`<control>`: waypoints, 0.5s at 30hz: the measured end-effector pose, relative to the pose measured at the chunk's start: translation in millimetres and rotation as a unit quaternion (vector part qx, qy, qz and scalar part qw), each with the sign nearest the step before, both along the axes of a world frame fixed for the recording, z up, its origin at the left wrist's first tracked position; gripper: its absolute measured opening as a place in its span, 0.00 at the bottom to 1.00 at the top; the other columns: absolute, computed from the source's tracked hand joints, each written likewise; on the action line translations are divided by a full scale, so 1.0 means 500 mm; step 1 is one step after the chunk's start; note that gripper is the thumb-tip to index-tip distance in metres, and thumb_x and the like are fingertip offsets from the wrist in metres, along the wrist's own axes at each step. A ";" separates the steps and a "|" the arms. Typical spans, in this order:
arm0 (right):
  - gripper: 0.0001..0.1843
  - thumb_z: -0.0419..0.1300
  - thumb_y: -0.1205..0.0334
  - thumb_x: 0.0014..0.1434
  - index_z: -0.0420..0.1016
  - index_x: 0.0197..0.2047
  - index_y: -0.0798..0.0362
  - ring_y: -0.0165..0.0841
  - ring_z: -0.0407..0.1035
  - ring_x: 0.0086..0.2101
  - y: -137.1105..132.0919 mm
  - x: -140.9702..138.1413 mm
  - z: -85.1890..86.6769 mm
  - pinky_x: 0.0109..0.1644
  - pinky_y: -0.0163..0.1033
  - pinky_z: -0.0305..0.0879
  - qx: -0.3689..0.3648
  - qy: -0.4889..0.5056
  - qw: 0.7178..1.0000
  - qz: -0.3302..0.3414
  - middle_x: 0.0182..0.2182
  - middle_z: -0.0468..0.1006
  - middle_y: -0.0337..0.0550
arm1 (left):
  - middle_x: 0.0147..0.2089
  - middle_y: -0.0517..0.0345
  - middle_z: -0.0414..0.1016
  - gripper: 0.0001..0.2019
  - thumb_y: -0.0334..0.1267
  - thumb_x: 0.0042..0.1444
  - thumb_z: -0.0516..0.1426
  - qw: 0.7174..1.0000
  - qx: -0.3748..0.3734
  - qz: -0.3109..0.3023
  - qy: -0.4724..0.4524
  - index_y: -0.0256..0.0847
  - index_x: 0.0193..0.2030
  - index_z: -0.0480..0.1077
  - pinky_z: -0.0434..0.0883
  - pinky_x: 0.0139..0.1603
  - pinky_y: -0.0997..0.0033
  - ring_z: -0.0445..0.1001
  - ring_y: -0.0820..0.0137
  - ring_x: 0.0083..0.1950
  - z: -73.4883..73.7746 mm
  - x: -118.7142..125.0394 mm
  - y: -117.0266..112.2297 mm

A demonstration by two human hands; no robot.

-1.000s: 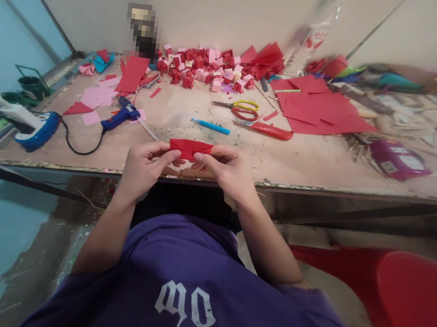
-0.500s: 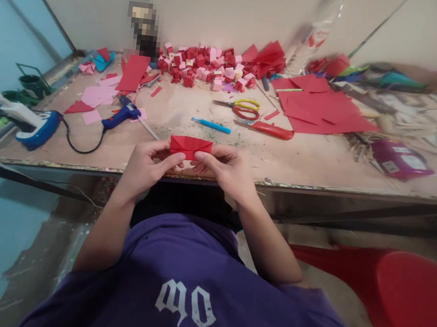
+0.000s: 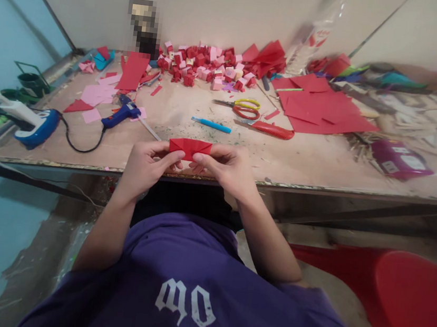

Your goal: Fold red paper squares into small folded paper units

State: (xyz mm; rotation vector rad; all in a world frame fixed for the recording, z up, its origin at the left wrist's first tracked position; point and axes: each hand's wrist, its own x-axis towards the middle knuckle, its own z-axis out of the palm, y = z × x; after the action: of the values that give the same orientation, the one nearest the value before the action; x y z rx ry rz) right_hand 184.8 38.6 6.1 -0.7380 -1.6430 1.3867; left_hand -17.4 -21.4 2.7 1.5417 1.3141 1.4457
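Note:
A small folded piece of red paper (image 3: 190, 148) is held up over the table's front edge, with crease lines across its face. My left hand (image 3: 147, 161) pinches its left end, thumb in front and fingers behind. At the other end my right hand (image 3: 229, 169) grips it the same way, and the two thumb tips are close together on its lower part. Beyond the paper lie a blue pen-like tool (image 3: 212, 125), a red-handled knife (image 3: 272, 130) and scissors (image 3: 245, 107) with yellow and red handles.
Small red and pink paper cubes (image 3: 208, 67) are heaped at the back. Red sheets (image 3: 324, 110) lie to the right, near a purple packet (image 3: 402, 160). A blue glue gun (image 3: 121, 114) lies left, by a blue power strip (image 3: 39, 128). A bottle (image 3: 311, 42) stands behind.
The red paper has dipped slightly and its top edge now looks bent rather than straight. Both hands keep their pinch, almost in the same place.

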 end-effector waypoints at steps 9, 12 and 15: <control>0.08 0.75 0.58 0.59 0.92 0.39 0.53 0.37 0.81 0.35 0.006 0.002 0.004 0.43 0.40 0.76 0.047 -0.089 0.994 0.049 0.35 0.89 0.42 | 0.33 0.57 0.85 0.08 0.43 0.58 0.73 0.988 0.138 0.043 0.059 0.42 0.38 0.86 0.78 0.37 0.71 0.81 0.68 0.33 -0.031 -0.012 0.005; 0.06 0.73 0.62 0.60 0.93 0.40 0.51 0.37 0.81 0.38 0.008 0.005 0.003 0.45 0.40 0.76 0.071 -0.073 0.993 0.054 0.37 0.90 0.42 | 0.33 0.57 0.85 0.07 0.44 0.59 0.73 0.985 0.160 0.032 0.060 0.44 0.40 0.86 0.76 0.34 0.71 0.80 0.68 0.33 -0.035 -0.017 0.005; 0.06 0.72 0.64 0.61 0.93 0.39 0.50 0.38 0.82 0.40 0.007 0.006 0.003 0.47 0.40 0.77 0.082 -0.068 0.993 0.049 0.38 0.90 0.43 | 0.35 0.56 0.87 0.07 0.43 0.59 0.74 0.981 0.182 0.026 0.054 0.44 0.40 0.87 0.77 0.35 0.71 0.81 0.67 0.34 -0.035 -0.017 0.003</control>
State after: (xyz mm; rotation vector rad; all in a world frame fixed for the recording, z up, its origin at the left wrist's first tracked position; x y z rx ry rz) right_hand 187.8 42.2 7.7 -0.6767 -1.8974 1.2731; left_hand -26.1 -20.0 -14.7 1.8545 1.2052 1.7304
